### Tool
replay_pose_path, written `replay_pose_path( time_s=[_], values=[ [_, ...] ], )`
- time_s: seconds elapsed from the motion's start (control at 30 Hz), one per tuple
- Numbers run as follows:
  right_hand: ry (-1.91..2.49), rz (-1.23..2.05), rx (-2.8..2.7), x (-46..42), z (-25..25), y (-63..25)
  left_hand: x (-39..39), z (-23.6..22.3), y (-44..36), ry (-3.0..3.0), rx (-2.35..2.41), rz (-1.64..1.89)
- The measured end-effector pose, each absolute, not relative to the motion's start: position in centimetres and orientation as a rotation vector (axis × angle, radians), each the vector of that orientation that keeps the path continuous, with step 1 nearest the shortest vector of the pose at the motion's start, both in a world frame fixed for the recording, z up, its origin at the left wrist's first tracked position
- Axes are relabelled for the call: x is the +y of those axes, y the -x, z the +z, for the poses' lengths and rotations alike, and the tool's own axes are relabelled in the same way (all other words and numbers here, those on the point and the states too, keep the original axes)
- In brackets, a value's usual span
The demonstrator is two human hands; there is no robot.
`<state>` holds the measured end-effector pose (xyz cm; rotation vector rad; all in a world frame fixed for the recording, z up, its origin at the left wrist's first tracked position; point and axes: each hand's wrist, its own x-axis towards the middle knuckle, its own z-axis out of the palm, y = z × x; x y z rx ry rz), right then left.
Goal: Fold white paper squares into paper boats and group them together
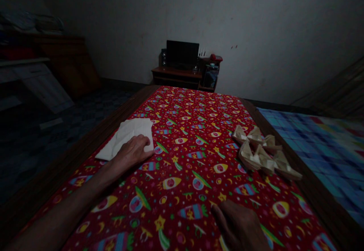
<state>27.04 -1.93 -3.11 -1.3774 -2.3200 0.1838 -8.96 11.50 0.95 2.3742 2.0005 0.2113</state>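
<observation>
My left hand (135, 149) rests on the near right part of a stack of pale paper sheets (127, 129) at the left of the red cloth. Its fingers are bent, with thumb and forefinger at the paper's edge, seeming to pinch it. Low in the view, my right hand (240, 222) lies on the cloth with its fingers curled in and nothing visible in them. Several folded paper boats (260, 158), pale beige with pointed middles, stand in two rows at the right edge of the cloth, beyond my right hand.
A red cloth (184, 167) with rocket prints covers the long wooden table (85, 145). Against the far wall stands a desk with a dark monitor (182, 54). A blue checked mat (315, 148) lies to the right, and a wooden cabinet (66, 61) stands at left.
</observation>
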Motion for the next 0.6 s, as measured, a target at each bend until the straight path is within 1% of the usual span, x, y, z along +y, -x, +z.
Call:
replay_pose_path(
  time_s=[0.1,0.27,0.6],
  values=[
    [1.375,0.174,-2.319,-2.0,-3.1,-27.1,11.6,1.0,9.1,-2.4,1.987,0.2],
    [1.349,0.175,-2.305,-2.0,-2.7,-26.9,12.7,1.3,9.9,-2.238,1.933,0.223],
    [1.366,0.209,-2.297,-1.9,-3.1,-27.0,13.3,0.6,10.5,-2.152,1.831,0.403]
  ],
)
